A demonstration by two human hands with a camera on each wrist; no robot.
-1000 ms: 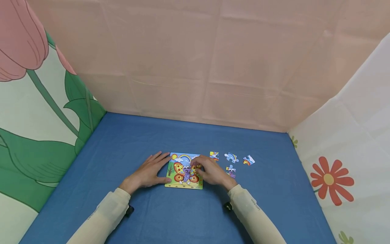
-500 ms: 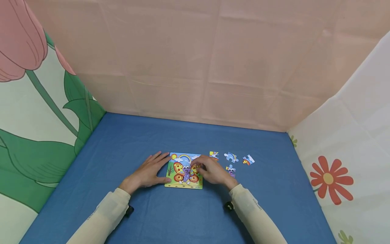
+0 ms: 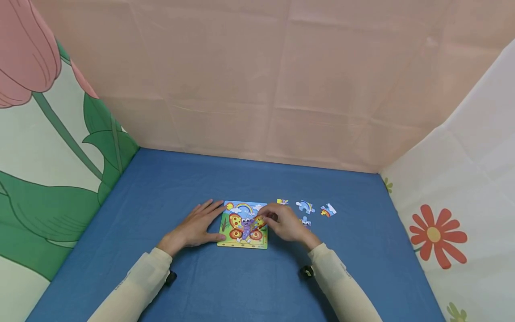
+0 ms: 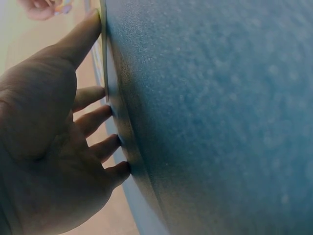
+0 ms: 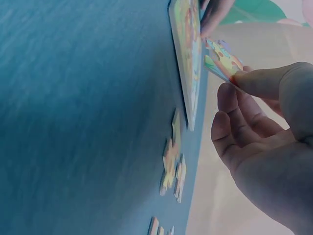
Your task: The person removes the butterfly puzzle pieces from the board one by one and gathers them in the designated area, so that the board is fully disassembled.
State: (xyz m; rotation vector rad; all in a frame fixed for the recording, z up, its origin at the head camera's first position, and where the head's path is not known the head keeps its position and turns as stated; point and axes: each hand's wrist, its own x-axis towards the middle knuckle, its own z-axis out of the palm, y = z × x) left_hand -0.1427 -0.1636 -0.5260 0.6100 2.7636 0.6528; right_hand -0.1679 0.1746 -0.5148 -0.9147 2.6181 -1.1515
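Note:
A butterfly jigsaw puzzle board lies flat on the blue table. My left hand is spread at its left side, the thumb on the lower left edge and the fingertips by the upper left corner. Over the right part of the board, my right hand pinches a puzzle piece between thumb and fingers. That piece, with yellow and red wing print, is tilted and raised above the board in the right wrist view. The left wrist view has my left fingers stretched straight toward the tabletop.
Right of the board lie several loose puzzle pieces: a rainbow-and-cloud piece, another rainbow piece, a sun piece and a purple piece partly behind my right hand. Fabric walls surround the blue table.
My right hand has shifted slightly right with the puzzle piece, now covering more of the sun and purple pieces. The left hand and the board stay in place.

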